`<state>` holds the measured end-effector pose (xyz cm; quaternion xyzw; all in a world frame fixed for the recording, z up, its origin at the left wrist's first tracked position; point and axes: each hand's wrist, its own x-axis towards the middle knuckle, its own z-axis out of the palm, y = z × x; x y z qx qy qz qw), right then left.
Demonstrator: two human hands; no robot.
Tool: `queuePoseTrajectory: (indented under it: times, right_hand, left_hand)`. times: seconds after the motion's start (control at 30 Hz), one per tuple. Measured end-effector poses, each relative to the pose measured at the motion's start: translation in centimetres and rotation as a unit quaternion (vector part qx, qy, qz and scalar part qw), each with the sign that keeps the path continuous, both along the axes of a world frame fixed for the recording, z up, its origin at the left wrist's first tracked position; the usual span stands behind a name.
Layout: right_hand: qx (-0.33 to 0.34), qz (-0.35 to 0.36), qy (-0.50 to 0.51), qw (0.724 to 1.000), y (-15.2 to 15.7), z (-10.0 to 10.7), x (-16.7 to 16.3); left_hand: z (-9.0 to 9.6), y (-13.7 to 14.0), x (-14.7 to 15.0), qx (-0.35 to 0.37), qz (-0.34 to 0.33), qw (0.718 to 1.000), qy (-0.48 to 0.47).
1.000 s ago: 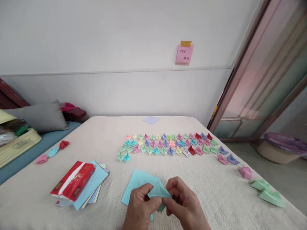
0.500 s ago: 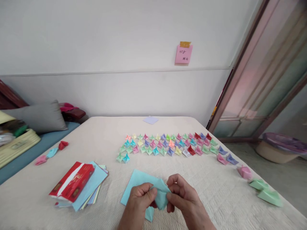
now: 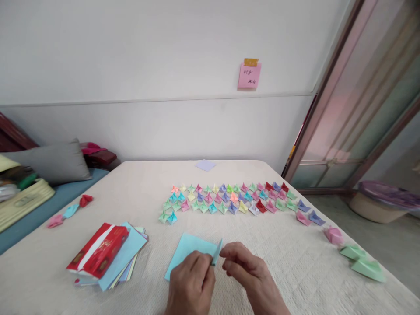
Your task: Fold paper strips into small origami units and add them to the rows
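My left hand [image 3: 193, 280] is closed on a small folded piece of light-blue paper [image 3: 218, 252], which stands edge-on between thumb and fingers. Just right of it, my right hand [image 3: 244, 267] has its fingers curved and apart, close to the paper's edge, with nothing seen in them. A flat light-blue sheet [image 3: 190, 245] lies on the table under and behind my left hand, partly covered by it. Beyond the hands, several rows of small folded paper boats [image 3: 223, 199] in many colours are lined up.
A red tissue pack [image 3: 100, 249] rests on a stack of coloured paper [image 3: 131, 245] at left. Larger folded papers [image 3: 367, 269] line the right edge of the white-covered table [image 3: 147, 183]. A lilac sheet [image 3: 205, 165] lies at the back. A pink note [image 3: 249, 75] hangs on the wall.
The folded blue paper has turned from face-on to edge-on. My right hand has let go of it and moved slightly right, while my left hand has rolled over, knuckles up.
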<state>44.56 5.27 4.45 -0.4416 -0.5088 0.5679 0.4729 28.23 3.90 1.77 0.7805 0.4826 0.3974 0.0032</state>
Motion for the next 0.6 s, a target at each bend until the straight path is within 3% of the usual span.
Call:
queuePoseTrajectory:
  times: [0.13,0.2,0.27,0.37,0.43,0.47,0.5,0.6]
  right_hand:
    - [-0.056,0.056,0.07,0.994,-0.3,0.3,-0.3]
    - [-0.087,0.024,0.08,0.993,-0.2,0.0,-0.5]
    - [-0.111,-0.012,0.074,0.991,0.0,-0.3,-0.5]
    - [-0.102,-0.034,0.061,0.992,0.4,-0.5,0.1]
    - [-0.082,-0.02,0.045,0.995,0.6,-0.2,0.5]
    - [-0.077,-0.003,0.035,0.996,0.7,-0.1,0.6]
    - [-0.076,0.017,0.027,0.997,0.7,0.0,0.7]
    - [-0.079,0.064,0.012,0.995,0.6,0.0,0.5]
  left_hand:
    - [0.4,0.4,-0.1,0.236,0.012,0.957,0.166]
    - [0.5,0.4,0.4,0.275,0.01,0.943,0.189]
    - [0.4,0.4,0.8,0.261,-0.005,0.949,0.176]
    - [0.1,0.3,0.8,0.142,-0.029,0.987,0.068]
    - [0.2,0.3,0.6,-0.023,-0.016,0.996,-0.084]
    - [0.3,0.3,0.4,-0.133,-0.005,0.976,-0.173]
    - [0.6,0.4,0.3,-0.236,-0.001,0.935,-0.264]
    - [1.2,0.7,0.3,-0.427,-0.069,0.789,-0.436]
